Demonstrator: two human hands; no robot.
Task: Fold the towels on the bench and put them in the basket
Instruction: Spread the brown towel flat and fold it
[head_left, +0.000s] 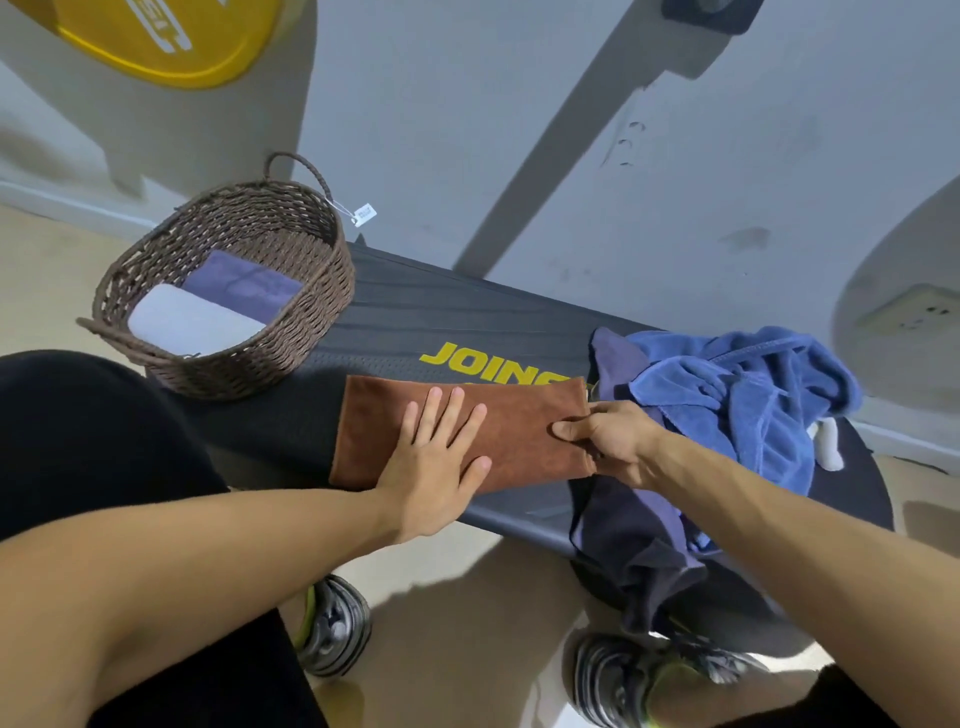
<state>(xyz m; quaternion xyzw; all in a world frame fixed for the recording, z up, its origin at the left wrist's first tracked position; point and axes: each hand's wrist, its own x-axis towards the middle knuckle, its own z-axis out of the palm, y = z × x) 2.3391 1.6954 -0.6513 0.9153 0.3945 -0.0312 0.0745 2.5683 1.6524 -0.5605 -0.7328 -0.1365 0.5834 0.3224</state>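
A brown towel (519, 415), folded into a long strip, lies across the black bench (441, 312). My left hand (441, 462) presses flat on its middle with fingers spread. My right hand (608, 441) pinches the strip's right end between thumb and fingers. A brown wicker basket (311, 291) stands on the bench's left end and holds a folded white towel (192, 322) and a folded purple towel (244, 286). To the right lies a crumpled blue towel (753, 395), with a dark purple towel (639, 535) hanging over the bench's front edge.
A grey wall (519, 130) rises behind the bench, with a power socket (914, 312) at the right. A yellow disc (171, 36) leans at the top left. My shoes (332, 623) stand on the tan floor below the bench.
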